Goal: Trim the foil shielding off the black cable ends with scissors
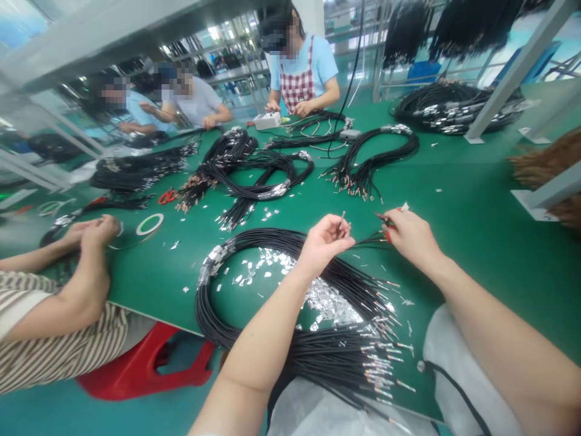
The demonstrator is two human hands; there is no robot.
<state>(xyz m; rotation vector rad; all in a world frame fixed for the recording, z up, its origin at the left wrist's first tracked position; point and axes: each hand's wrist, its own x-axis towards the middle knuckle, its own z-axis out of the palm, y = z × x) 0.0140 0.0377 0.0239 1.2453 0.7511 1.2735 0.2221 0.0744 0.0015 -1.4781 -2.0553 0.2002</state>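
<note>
The left hand (325, 241) is nearly closed, thumb and fingertips pinching a short dark cable end (341, 224) that pokes up above them. At its 3 o'clock, a little apart, the right hand (411, 235) is curled around a red-handled tool (388, 235), whose dark tip points back to 9 o'clock. A few thin dark wires (368, 240) stretch across the gap below the fingers; whether the right hand touches them, I cannot tell.

From the left hand, a looped bundle of black cables (203, 312) lies toward 7 o'clock on the green counter (481, 254), partly hidden by the left forearm. Silvery foil tape (216, 259) wraps it at the loop's 10 o'clock, and its loose, bare-tipped ends fan out at 4 o'clock. Foil scraps (327, 303) are strewn inside the loop.

From that loop, another black coil (247, 186) rests at 12 o'clock and a curved cable bundle (406, 147) between 1 and 2. A tape roll (140, 229) sits at 10 o'clock, just beside a neighbouring co-worker's hands (97, 233). Across the counter, toward 12 o'clock, a person in a checked apron (296, 82) works beside a small white box (267, 121).
</note>
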